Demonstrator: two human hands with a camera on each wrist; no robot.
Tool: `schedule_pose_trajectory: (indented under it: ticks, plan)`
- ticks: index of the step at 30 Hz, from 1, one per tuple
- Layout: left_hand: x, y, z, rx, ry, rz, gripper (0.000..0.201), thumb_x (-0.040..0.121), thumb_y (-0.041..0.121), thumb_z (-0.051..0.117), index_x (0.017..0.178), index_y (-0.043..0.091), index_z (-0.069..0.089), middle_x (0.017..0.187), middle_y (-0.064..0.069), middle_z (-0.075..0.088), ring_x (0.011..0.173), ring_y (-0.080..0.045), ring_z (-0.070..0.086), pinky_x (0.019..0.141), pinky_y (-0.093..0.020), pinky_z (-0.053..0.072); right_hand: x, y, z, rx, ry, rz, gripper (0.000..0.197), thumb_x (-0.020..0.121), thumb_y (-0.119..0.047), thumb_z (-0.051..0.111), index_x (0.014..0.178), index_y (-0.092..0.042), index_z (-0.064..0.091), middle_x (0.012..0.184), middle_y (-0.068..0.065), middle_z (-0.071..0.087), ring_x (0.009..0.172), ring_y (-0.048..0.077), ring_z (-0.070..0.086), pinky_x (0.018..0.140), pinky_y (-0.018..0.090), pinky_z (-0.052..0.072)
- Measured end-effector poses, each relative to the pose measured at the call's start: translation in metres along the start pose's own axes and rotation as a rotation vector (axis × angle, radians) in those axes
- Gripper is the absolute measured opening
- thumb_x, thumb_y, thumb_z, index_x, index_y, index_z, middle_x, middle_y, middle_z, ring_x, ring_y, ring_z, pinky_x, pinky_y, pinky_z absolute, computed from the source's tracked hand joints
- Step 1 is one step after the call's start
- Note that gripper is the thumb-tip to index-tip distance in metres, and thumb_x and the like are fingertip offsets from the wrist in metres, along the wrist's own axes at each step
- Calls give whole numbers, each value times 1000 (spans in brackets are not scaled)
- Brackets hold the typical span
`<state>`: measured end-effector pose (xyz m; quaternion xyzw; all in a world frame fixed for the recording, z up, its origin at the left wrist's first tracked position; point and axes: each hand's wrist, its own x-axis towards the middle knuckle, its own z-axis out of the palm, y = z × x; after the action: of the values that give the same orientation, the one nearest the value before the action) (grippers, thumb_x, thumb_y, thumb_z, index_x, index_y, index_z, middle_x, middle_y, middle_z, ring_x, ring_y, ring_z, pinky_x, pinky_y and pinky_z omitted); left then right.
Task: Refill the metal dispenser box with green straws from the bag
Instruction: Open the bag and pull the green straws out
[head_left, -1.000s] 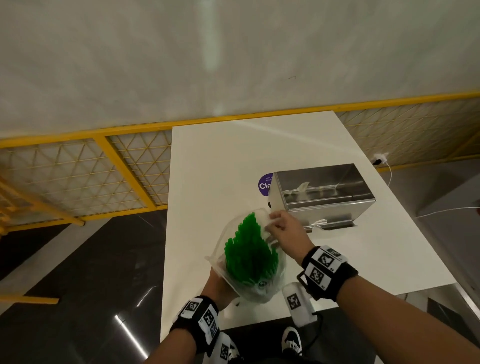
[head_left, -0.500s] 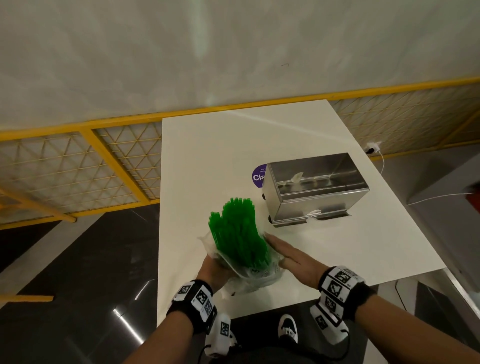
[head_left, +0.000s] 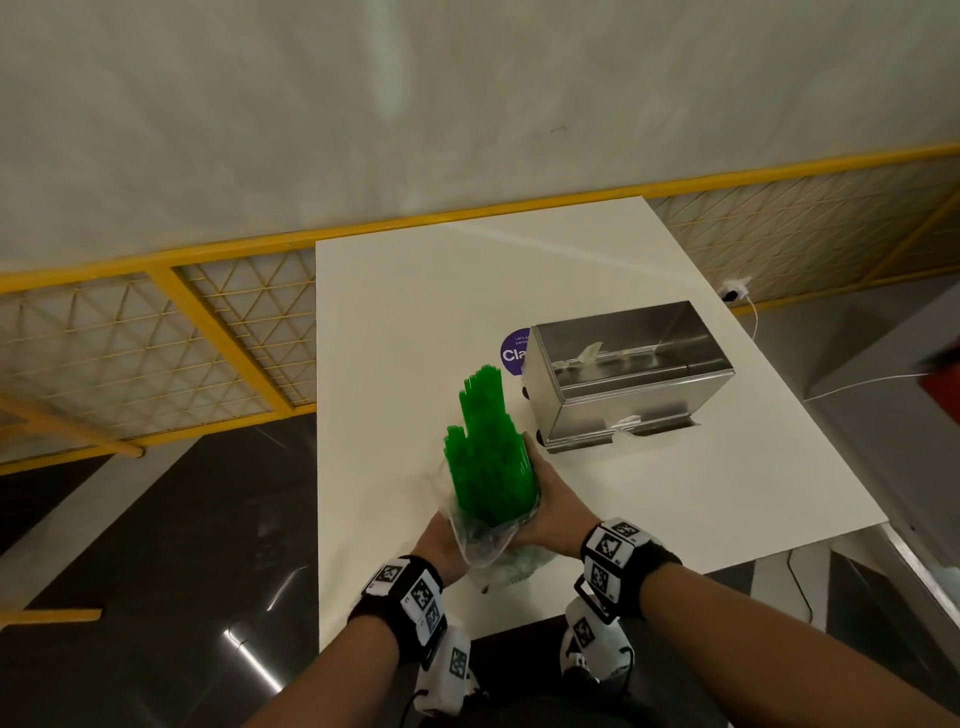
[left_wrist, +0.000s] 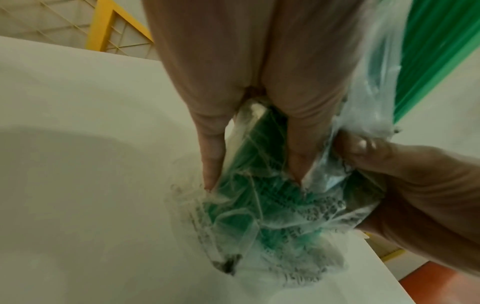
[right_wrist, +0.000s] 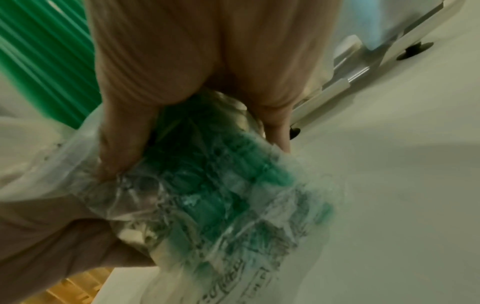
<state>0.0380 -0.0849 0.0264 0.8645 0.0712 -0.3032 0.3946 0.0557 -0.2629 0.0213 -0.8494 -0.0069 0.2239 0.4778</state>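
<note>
A bundle of green straws (head_left: 488, 457) stands tilted over the table's near edge, its upper part bare. A clear printed plastic bag (head_left: 493, 548) is bunched around its lower end. My left hand (head_left: 444, 538) grips the bag's base from the left, fingers (left_wrist: 213, 160) pressed into the film (left_wrist: 259, 205). My right hand (head_left: 545, 501) grips the bundle from the right, thumb and fingers (right_wrist: 116, 144) pinching the bag (right_wrist: 221, 185). The open-topped metal dispenser box (head_left: 623, 379) sits just beyond and to the right, and looks nearly bare inside.
The white table (head_left: 441, 312) runs away from me, with a purple round sticker (head_left: 514, 353) left of the box. A yellow mesh railing (head_left: 156, 338) and a pale wall stand behind. Dark floor lies to the left, and a cable (head_left: 857, 384) to the right.
My right hand dropped from the bag's mouth to the bundle's lower right side. The film slid down, baring more of the straws, and the bundle rose toward the box.
</note>
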Motion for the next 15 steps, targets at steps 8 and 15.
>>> schedule_pose_trajectory:
  ticks: [8,15]
  plan:
    - [-5,27,-19,-344,39,269,56,52,41,82,96,24,52,102,-4,62,87,5,62,70,-5,46,8,-13,0,356,95,33,75,60,-4,86,125,-15,51,106,-11,62,99,1,59,75,6,50]
    - [6,67,-51,-536,125,456,90,62,4,80,123,24,17,122,6,42,112,-6,53,92,-23,50,15,-51,-20,840,318,-58,61,51,-4,87,107,-3,64,105,13,71,100,28,67,86,42,55]
